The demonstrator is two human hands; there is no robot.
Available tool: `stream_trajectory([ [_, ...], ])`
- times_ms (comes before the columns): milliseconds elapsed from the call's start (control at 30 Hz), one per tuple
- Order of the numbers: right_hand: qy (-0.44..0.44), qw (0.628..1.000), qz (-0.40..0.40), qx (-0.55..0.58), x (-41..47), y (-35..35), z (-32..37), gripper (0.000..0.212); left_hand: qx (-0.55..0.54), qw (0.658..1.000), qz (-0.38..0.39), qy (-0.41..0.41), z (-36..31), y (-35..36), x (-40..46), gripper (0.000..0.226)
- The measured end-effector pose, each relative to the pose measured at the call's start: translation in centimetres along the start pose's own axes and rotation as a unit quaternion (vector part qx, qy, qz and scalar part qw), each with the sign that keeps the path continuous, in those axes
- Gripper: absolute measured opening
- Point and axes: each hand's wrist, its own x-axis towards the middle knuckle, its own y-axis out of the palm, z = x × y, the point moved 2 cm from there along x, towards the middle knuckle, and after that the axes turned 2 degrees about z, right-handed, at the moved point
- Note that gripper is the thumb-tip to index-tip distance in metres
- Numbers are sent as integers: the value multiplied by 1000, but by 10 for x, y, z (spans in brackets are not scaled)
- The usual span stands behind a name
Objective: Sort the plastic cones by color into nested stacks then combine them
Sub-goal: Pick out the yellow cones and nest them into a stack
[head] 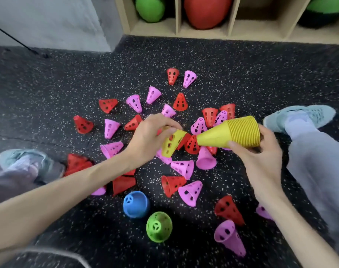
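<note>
The person sat on the speckled black floor point(242, 78) with legs spread, one shoe point(300, 118) to the right and one shoe point(25, 161) to the left. The right hand point(261, 151) gripped a nested yellow stack point(232, 134) at its wide, ribbed end, held sideways above the floor with the narrow tip pointing left. The left hand point(149, 138) pinched a single yellow cone point(171, 143) by its narrow end, the open mouth tilted down and toward the person. The stack's tip and the single cone were near each other but apart.

Beneath and around both hands, loose red cones point(180, 102) and pink cones point(190, 192) lay scattered on the floor, most tipped on their sides. A blue stack point(135, 204) and a green stack point(159, 226) stood close together near the person. A wooden shelf unit point(178, 16) against the far wall held green and red balls.
</note>
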Motion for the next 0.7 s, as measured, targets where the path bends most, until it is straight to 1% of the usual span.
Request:
stream_trajectory([
  [67,-4,1000,15,-1,-16,-3,4,56,8,999,48,20,-8,2,-32,18],
  [133,-2,1000,28,0,-34,-4,2,55,2,997,75,33,-16,5,-60,15],
  [233,18,999,44,9,-57,-2,-8,56,-9,998,60,28,-24,12,-84,14],
  [433,38,994,105,3,-74,1,-19,54,-25,998,52,19,-39,30,-95,10],
  [600,59,990,130,15,-76,3,-22,54,-51,998,37,10,-47,39,-94,14],
  [700,68,985,154,27,-80,8,-27,54,-76,997,32,-11,-47,47,-93,19],
])
